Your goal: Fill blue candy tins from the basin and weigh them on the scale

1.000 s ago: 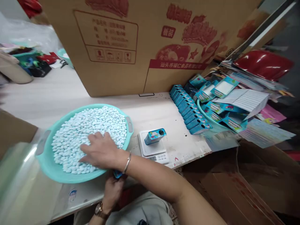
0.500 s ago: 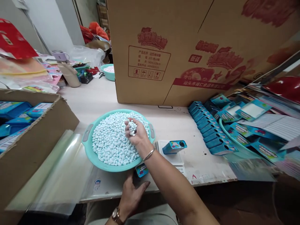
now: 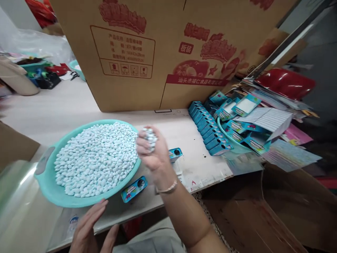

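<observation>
Carefully: your right hand (image 3: 154, 155) curls round pale pellets (image 3: 150, 139); cup deeper, avoid spills. Your left hand (image 3: 86, 234) spread open, empty.

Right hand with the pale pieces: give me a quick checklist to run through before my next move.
1. Right hand has its fingers curled around pale pieces: ok.
2. Left hand open, nothing seen in it: ok.
3. Nearer box, beside the bowl, has its hole uncovered: ok.
4. Nearer box steadied by a hand: not ok, neither hand touches it.
5. Scale reading: cannot tell, no digits can be made out.
</observation>
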The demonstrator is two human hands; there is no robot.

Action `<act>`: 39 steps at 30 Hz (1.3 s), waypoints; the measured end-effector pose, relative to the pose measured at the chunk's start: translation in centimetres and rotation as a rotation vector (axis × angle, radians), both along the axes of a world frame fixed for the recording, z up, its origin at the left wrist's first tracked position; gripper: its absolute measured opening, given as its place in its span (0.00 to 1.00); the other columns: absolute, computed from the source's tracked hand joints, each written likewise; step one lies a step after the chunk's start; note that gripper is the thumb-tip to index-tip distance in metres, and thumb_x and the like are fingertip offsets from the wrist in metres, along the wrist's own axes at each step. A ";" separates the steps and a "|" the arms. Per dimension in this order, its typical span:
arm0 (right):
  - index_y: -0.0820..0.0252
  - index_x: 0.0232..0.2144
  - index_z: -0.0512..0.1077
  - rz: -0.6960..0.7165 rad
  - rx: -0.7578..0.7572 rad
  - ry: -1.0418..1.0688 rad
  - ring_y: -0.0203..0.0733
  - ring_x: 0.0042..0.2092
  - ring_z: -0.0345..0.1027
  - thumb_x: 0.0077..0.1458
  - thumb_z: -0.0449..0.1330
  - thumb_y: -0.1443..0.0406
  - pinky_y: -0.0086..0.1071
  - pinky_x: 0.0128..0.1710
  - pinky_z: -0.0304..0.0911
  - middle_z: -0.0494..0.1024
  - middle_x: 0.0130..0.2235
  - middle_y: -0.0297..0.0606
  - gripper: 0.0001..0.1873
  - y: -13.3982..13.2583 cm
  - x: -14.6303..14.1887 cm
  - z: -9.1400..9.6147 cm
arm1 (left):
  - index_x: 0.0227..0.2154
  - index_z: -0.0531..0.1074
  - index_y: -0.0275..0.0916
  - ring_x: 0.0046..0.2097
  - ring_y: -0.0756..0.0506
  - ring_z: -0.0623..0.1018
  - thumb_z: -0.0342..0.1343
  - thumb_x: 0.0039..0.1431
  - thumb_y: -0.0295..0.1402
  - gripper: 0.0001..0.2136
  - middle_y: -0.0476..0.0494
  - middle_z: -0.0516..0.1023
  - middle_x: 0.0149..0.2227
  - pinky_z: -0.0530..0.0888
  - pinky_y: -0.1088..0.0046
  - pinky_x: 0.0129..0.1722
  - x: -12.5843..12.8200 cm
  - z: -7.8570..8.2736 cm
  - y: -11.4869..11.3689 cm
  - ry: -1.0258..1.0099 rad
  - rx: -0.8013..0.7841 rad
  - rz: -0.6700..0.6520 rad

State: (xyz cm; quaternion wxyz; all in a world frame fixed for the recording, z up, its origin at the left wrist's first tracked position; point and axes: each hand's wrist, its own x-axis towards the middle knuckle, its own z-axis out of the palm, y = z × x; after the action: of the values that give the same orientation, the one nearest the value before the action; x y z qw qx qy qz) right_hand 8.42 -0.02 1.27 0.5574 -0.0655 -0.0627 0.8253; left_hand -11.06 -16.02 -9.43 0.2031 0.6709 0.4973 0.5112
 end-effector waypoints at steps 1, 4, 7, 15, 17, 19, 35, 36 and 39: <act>0.58 0.29 0.61 -0.102 0.009 -0.028 0.24 0.17 0.47 0.62 0.46 0.63 0.17 0.13 0.40 0.61 0.23 0.26 0.10 -1.0 2.7 0.2 | 0.57 0.62 0.44 0.54 0.41 0.70 0.59 0.51 0.22 0.29 0.42 0.68 0.52 0.66 0.60 0.59 0.4 1.2 0.8 0.002 -0.003 -0.028; 0.59 0.30 0.63 -0.403 -0.012 -0.137 0.24 0.18 0.50 0.60 0.49 0.64 0.17 0.13 0.41 0.62 0.23 0.26 0.07 -3.9 10.7 -0.7 | 0.57 0.61 0.44 0.54 0.41 0.70 0.58 0.54 0.24 0.27 0.41 0.70 0.52 0.66 0.59 0.58 2.5 4.6 3.6 0.109 -0.057 -0.173; 0.59 0.32 0.65 -0.611 -0.093 -0.207 0.24 0.19 0.54 0.55 0.55 0.66 0.17 0.14 0.47 0.66 0.26 0.28 0.03 -6.1 16.9 -3.5 | 0.56 0.62 0.44 0.54 0.41 0.70 0.58 0.56 0.28 0.24 0.42 0.70 0.53 0.67 0.62 0.56 5.2 7.3 6.7 0.220 -0.092 -0.283; 0.59 0.29 0.66 -0.663 -0.429 -0.324 0.29 0.26 0.65 0.46 0.61 0.66 0.21 0.19 0.60 0.69 0.29 0.29 0.06 -6.3 20.9 -10.1 | 0.57 0.59 0.46 0.54 0.42 0.69 0.56 0.59 0.35 0.24 0.43 0.69 0.53 0.68 0.62 0.55 11.0 9.4 12.6 0.480 -0.131 -0.446; 0.58 0.30 0.66 -0.660 -0.447 -0.340 0.30 0.29 0.67 0.45 0.61 0.67 0.23 0.22 0.64 0.69 0.31 0.30 0.07 -5.5 20.7 -10.4 | 0.58 0.58 0.44 0.56 0.43 0.68 0.55 0.59 0.36 0.25 0.42 0.68 0.55 0.68 0.62 0.56 11.8 9.2 13.6 0.548 -0.150 -0.488; 0.58 0.30 0.67 -0.655 -0.465 -0.312 0.31 0.30 0.67 0.46 0.61 0.66 0.24 0.24 0.65 0.70 0.31 0.30 0.07 -4.6 20.2 -10.1 | 0.60 0.56 0.43 0.56 0.42 0.68 0.55 0.59 0.36 0.26 0.41 0.67 0.56 0.68 0.62 0.56 12.7 9.0 14.4 0.602 -0.190 -0.529; 0.57 0.27 0.64 -0.705 -0.215 -0.524 0.25 0.21 0.54 0.56 0.57 0.59 0.23 0.24 0.58 0.62 0.25 0.25 0.10 -0.9 12.1 -3.7 | 0.48 0.70 0.42 0.45 0.40 0.78 0.58 0.51 0.33 0.19 0.44 0.78 0.45 0.73 0.64 0.43 18.8 6.7 16.3 0.584 -0.408 -0.576; 0.57 0.27 0.64 -0.719 -0.204 -0.554 0.25 0.21 0.55 0.56 0.57 0.58 0.24 0.25 0.59 0.62 0.26 0.25 0.10 -0.9 12.0 -3.7 | 0.48 0.70 0.42 0.45 0.40 0.77 0.58 0.51 0.32 0.19 0.44 0.78 0.45 0.73 0.64 0.44 18.9 6.7 16.2 0.565 -0.404 -0.580; 0.57 0.27 0.64 -0.760 -0.190 -0.641 0.26 0.22 0.57 0.55 0.58 0.58 0.25 0.26 0.60 0.63 0.26 0.25 0.11 -1.0 11.8 -3.7 | 0.47 0.71 0.42 0.44 0.41 0.78 0.57 0.51 0.31 0.18 0.44 0.79 0.45 0.73 0.65 0.43 18.9 6.6 16.2 0.526 -0.403 -0.591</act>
State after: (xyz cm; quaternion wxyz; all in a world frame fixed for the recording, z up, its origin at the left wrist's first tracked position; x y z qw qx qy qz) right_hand 20.21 -1.05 -2.47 0.7629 -0.3840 -0.1271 0.5044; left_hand 7.85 0.14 -2.86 0.3339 0.8385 0.4085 0.1361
